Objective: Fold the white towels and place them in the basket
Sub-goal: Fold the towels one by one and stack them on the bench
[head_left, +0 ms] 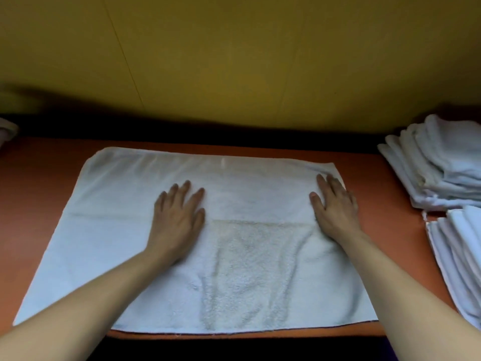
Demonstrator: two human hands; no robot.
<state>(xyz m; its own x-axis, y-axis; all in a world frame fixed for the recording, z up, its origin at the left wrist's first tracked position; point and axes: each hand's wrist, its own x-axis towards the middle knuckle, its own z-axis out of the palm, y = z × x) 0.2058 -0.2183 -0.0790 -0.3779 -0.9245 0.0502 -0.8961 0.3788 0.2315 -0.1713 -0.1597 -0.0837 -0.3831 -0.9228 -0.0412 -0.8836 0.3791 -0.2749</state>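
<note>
While towel [109,230] lies flat, table [33,183] edges show.

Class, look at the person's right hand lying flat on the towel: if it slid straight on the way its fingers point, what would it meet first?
Probably the towel's far edge, then bare table; the right hand points away toward the wall.

An orange-brown table [46,178] set against a yellow wall carries a white towel [125,230] spread flat, its near edge at the table's front edge. The left hand [177,220] and right hand [335,212] lie palm-down on it, fingers straight and pointing toward the wall. Beyond the right fingers, well apart from them, lie two piles of folded white towels, a far pile [442,162] and a near pile [458,256], side by side on the table's right end.
</note>
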